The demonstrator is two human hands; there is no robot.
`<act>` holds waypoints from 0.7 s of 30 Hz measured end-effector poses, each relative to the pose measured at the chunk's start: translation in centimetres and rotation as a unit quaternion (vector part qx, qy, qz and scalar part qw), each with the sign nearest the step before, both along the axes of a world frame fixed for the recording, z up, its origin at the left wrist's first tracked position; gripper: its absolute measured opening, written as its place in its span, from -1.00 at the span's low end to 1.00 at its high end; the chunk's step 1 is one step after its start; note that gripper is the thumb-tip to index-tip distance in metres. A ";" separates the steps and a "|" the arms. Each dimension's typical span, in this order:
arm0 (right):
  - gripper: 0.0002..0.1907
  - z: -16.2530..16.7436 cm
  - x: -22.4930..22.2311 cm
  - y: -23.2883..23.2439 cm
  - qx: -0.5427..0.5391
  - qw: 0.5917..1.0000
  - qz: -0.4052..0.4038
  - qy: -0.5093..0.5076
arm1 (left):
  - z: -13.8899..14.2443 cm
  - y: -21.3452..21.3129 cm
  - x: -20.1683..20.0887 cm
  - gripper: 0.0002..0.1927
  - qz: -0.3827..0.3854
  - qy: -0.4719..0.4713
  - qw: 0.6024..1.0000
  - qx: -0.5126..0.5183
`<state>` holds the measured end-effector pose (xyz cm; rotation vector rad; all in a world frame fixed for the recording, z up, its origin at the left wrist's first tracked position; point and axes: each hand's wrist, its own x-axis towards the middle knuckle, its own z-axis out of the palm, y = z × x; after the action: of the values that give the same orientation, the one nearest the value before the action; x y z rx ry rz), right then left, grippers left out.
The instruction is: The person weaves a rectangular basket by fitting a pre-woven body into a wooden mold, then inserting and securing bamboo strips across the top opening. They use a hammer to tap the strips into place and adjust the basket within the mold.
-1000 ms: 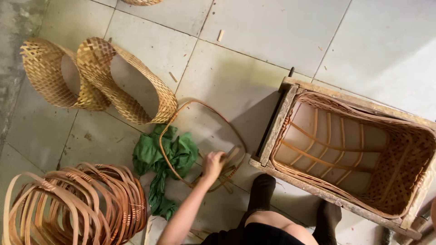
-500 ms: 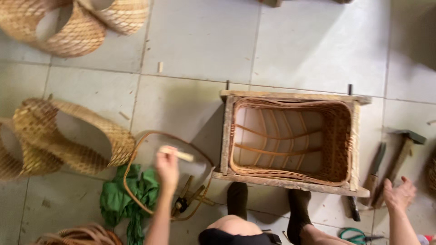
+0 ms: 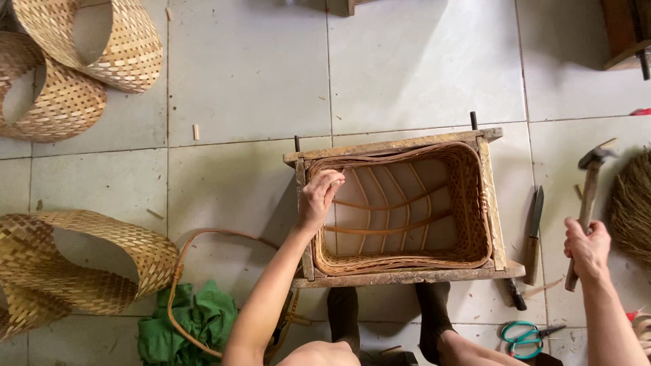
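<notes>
1. Left hand (image 3: 319, 198) stretched forward from a bare, nearly straight forearm, fingers curled and pinched together at the upper left corner of the woven basket (image 3: 468, 203); anything held there too small to tell.
2. Right hand (image 3: 587, 247) closed in a fist round the handle of a hammer (image 3: 588, 196), head pointing away, off to the right of the frame.
3. Basket seated inside a wooden frame (image 3: 400, 276) on the tiled floor, between both hands.
4. Knife (image 3: 534, 234) flat on the floor between frame and hammer; green-handled scissors (image 3: 521, 337) nearer the right forearm.
</notes>
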<state>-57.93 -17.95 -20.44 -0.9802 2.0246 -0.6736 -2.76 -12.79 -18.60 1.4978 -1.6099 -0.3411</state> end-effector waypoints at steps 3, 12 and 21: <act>-0.80 0.6 -0.6 0.5 -0.042 0.998 0.048 -0.029 | -1.6 0.0 0.2 -0.90 -0.007 -0.018 1.000 -0.006; -0.95 4.3 10.4 2.2 -0.303 0.878 0.370 -0.010 | -3.5 -1.5 -0.3 -0.88 -0.063 -0.064 0.996 -0.019; -0.60 11.0 24.5 4.9 -0.279 0.785 0.553 0.022 | -3.2 -1.9 -0.5 -0.74 -0.062 -0.084 0.994 0.018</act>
<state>-33.46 -13.07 -9.48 -2.2437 0.9058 -0.5437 -3.24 -14.64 -21.77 1.4904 -1.8430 -0.3226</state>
